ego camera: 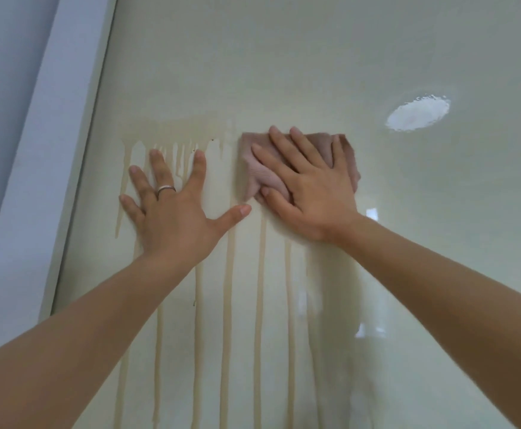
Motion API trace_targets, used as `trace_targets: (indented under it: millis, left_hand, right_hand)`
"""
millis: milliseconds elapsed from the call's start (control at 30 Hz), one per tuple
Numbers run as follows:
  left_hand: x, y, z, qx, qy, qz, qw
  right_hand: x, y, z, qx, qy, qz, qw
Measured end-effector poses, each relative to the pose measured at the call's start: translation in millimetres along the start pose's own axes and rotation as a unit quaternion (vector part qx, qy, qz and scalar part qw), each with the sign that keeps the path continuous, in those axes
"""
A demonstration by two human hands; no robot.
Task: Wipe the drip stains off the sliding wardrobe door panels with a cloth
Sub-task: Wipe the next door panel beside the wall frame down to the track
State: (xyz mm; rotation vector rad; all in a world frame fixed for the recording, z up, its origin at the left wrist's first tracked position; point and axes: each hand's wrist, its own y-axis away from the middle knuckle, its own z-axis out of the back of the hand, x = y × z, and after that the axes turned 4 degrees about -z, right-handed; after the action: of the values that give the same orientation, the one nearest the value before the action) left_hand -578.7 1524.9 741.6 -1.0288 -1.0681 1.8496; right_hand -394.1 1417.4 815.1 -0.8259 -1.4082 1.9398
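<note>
Cloth (262, 168): soft, light, limp; judged to bunch and fold under a sideways push, so best held as now, spread flat under the palm with the thumb hooked on its lower edge. Pinkish-brown, rumpled, partly hidden beneath the right hand (308, 187). Lies against the door (314, 57), at the right end of the stain band, well in from the door's left edge

Right hand: fingers spread and fairly straight, pressing cloth to door; thumb pinches the lower fold. Left hand (172, 209): released, splayed flat on the door over the stains, holding nothing; ring (165, 189) on one finger

Stains (228, 289): tan, a pale smear on top with thin runs going down toward the door's bottom edge. Most remain unwiped, so task judged early

Door: glossy, pale cream, stiff; likely slippery when damp, so cloth may skid. A light's reflection (418, 114) shows toward the upper right. White frame (45, 165) runs along the left edge
</note>
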Motion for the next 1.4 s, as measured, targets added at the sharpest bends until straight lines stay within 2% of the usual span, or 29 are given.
trace_targets:
  millis: [67,133,233,333,400,433,500,600,667,800,933,967,1067,1100,1167,1267,1300,1333,1400]
  left_hand:
    - [0,-2,1,0.004,-0.006,-0.002,1.0]
    - [2,-3,-1,0.0,-0.008,-0.005,1.0]
    - [3,-1,-4,-0.008,0.003,-0.001,1.0]
    - [2,0,-3,-0.011,0.01,0.003,1.0]
    - [1,1,-1,-0.006,0.014,0.006,1.0]
    - [1,1,0,-0.004,0.014,0.005,1.0]
    - [1,0,0,-0.002,0.007,-0.002,1.0]
    - [3,-2,-2,-0.005,0.009,-0.003,1.0]
    - [4,-2,-5,-0.011,0.009,-0.006,1.0]
    - [3,-1,-3,-0.015,0.009,-0.005,1.0]
    - [1,0,0,-0.008,0.002,-0.005,1.0]
    - [2,-1,0,-0.005,0.0,-0.005,1.0]
    - [3,-1,-1,-0.004,-0.002,-0.007,1.0]
    - [2,-1,0,-0.004,-0.003,-0.009,1.0]
    - [3,0,-2,-0.005,-0.003,-0.006,1.0]
    - [2,0,0,-0.004,-0.005,-0.006,1.0]
    - [2,2,0,0.0,-0.009,-0.006,1.0]
    - [1,1,2,0.004,-0.015,-0.009,1.0]
    - [3,3,7,0.019,-0.025,-0.021,0.999]
  right_hand:
    - [-4,11,25,-0.026,-0.02,0.011,0.999]
    - [-1,14,50,-0.062,-0.062,-0.016,0.996]
    - [23,2,58,-0.058,-0.07,-0.044,0.995]
    - [48,23,52,-0.068,-0.074,0.065,0.993]
    - [44,37,47,-0.063,-0.068,0.152,0.984]
    - [36,36,48,-0.067,-0.064,0.168,0.981]
    - [12,25,50,-0.074,-0.052,0.109,0.99]
    - [-15,13,54,-0.066,-0.058,-0.057,0.994]
    - [-4,27,49,-0.097,-0.067,-0.078,0.99]
    - [26,90,23,-0.138,-0.084,0.05,0.986]
    - [6,83,31,-0.106,-0.053,0.123,0.985]
    - [1,67,38,-0.101,-0.049,0.097,0.989]
    - [-10,26,53,-0.067,-0.07,-0.087,0.991]
    - [-5,24,53,-0.073,-0.078,-0.114,0.988]
    - [11,43,45,-0.103,-0.09,-0.07,0.988]
    - [23,92,28,-0.113,-0.078,0.133,0.982]
    - [19,97,26,-0.115,-0.068,0.174,0.976]
    - [15,92,27,-0.126,-0.065,0.183,0.973]
    - [16,84,32,-0.142,-0.068,0.12,0.98]
